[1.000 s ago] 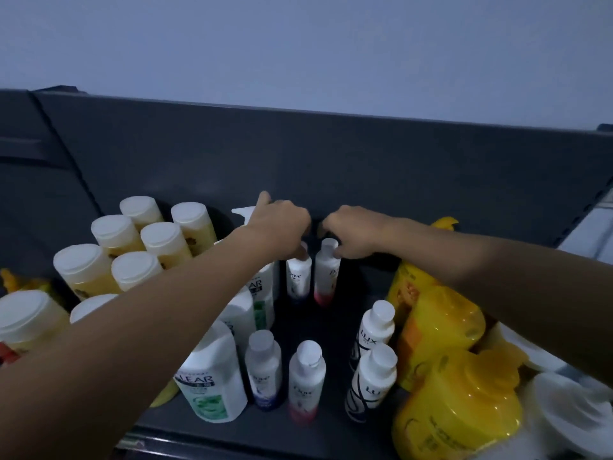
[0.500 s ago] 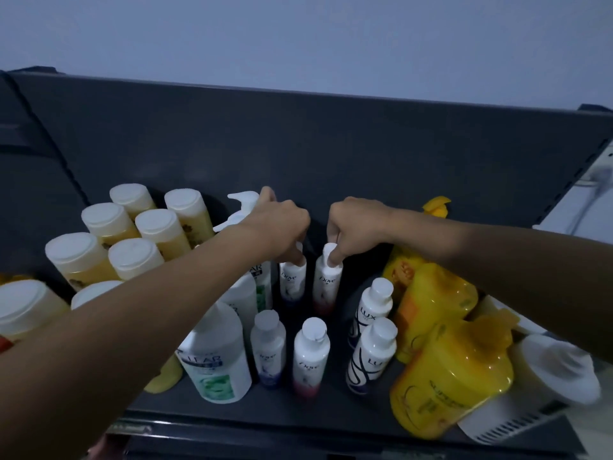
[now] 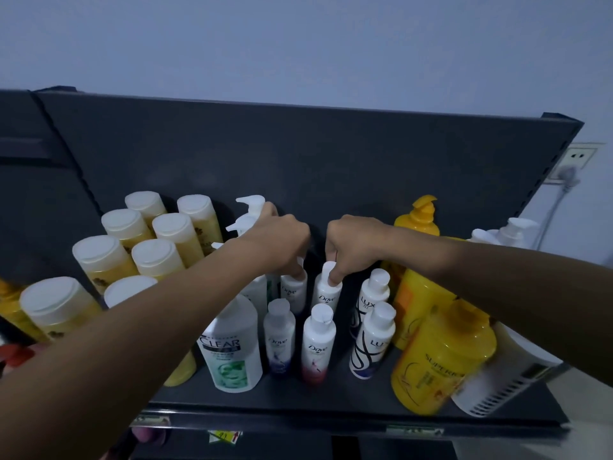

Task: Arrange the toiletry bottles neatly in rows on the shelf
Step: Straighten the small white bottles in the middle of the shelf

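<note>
**Views:** one; head-worn, wide-angle, straight lines bowed toward the frame edges.

**Position:** in front of the shelf (image 3: 298,401), above its board, near enough that outstretched arms reach its rear row.

**Facing:** forward and down; the shelf's back panel (image 3: 298,154) spans mid-frame, with the wall (image 3: 298,44) above it.

**Coverage:** from the shelf's front edge at the bottom to a wall socket (image 3: 578,156) past its right end.

**Framing:** forearms enter from the lower corners; the left hand (image 3: 275,240) and right hand (image 3: 355,240) each reach a bottle (image 3: 326,293) mid-shelf.

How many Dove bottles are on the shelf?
4. Front: purple-based bottle, red-based bottle. Behind: rear-left bottle under left hand, rear-right bottle under right hand. More may be hidden.
</note>
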`<state>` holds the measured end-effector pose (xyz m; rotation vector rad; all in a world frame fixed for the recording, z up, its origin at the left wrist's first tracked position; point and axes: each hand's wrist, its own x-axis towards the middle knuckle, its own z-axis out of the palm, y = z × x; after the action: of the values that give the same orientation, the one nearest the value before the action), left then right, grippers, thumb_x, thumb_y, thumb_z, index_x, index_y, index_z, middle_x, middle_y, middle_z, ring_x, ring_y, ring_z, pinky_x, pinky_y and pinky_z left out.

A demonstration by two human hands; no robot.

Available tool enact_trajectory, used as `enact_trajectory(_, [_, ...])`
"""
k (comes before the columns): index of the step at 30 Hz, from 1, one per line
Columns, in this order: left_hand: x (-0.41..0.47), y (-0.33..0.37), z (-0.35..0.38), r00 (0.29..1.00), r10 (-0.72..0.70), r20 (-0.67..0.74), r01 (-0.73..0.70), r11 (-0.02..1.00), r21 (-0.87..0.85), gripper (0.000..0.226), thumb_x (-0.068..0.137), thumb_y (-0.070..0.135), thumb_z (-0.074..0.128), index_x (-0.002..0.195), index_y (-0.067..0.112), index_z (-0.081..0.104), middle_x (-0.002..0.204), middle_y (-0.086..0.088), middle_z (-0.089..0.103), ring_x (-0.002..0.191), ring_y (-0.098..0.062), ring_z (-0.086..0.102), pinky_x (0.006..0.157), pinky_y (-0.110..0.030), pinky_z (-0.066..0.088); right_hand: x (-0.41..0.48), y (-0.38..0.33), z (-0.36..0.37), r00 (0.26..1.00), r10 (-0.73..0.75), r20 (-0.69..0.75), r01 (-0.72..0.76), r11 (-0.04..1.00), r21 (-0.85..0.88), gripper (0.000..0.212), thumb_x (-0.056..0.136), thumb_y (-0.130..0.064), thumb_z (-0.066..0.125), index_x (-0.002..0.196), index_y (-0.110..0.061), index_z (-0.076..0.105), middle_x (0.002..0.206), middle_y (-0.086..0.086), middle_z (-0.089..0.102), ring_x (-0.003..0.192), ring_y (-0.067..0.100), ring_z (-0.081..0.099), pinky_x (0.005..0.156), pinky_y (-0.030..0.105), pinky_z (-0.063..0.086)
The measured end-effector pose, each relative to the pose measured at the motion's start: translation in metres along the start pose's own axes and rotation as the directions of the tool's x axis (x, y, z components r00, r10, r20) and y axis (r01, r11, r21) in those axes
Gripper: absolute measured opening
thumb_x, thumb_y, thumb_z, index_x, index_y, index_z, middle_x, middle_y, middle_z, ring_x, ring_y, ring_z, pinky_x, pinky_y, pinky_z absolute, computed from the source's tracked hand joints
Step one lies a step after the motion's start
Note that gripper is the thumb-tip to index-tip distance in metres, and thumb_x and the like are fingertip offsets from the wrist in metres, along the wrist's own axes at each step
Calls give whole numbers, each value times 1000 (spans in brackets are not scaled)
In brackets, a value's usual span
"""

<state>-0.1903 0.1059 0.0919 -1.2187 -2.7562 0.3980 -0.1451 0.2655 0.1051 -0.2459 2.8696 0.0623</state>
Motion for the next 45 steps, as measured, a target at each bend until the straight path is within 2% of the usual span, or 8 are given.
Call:
enact_trajectory(8, [4,0,3,1000,-4,0,4,1000,-21,37,73,61,72,87,28,75,76,10,71,83,-14,61,97,-41,32,-6,5,-4,999,24,30,-24,1000,-14,28,71,-46,84,81,-20,84,78,-7,77,80,14,69,55,27,47])
enact_trajectory(13, [3,1,4,1000,3,-15,-3,999,-35,36,73,61,72,87,28,75,76,9,71,82,-14,61,95,-40,31,-8,8,-1,1000,27,9,-27,1000,3,29,69,-48,84,80,-21,83,78,-6,77,79,15,70,62,33,56])
enact_trajectory(18, [-1,0,2,1000,-2,-9,2,999,-38,36,74,60,71,92,30,75,83,10,72,88,-15,59,92,-39,30,-8,7,1,999,22,-33,-22,1000,14,33,67,-49,85,84,-20,82,81,-6,78,82,17,70,67,35,57])
enact_trajectory(26, [-1,-1,2,1000,-15,-4,15,999,-50,39,73,63,72,92,29,75,80,11,71,87,-14,57,92,-38,30,-6,2,2,999,-6,-45,5,1000,-15,36,69,-50,84,85,-18,81,82,-3,77,84,18,68,65,33,52])
enact_trajectory(32, [-1,0,0,1000,-8,28,10,998,-68,40,71,64,75,86,27,76,74,9,71,85,-14,57,82,-36,24,-7,-1,1,998,-22,-60,19,998,-56,33,70,-49,84,83,-19,80,80,-5,75,82,17,67,62,30,46])
enact_trajectory(36, [-3,1,1,1000,-25,9,25,998,-65,40,70,64,76,87,27,75,77,10,70,87,-15,57,85,-38,27,-7,-2,1,999,-11,-37,9,999,-47,32,71,-49,84,84,-20,80,78,-7,73,81,17,66,61,30,46])
enact_trajectory(42, [-8,0,3,999,-46,10,47,998,-46,47,67,70,74,89,29,74,84,10,71,91,-15,58,86,-39,26,-10,0,3,999,32,-8,-32,999,-23,40,71,-55,83,86,-19,79,84,-3,77,83,18,69,65,32,51])
enact_trajectory(45, [-14,0,1,998,-59,16,60,996,-68,52,67,75,70,92,29,74,84,9,72,91,-15,58,85,-39,26,-20,-4,-3,998,23,-55,-27,998,-64,49,72,-60,81,92,-15,78,87,-1,78,87,20,69,71,35,51])
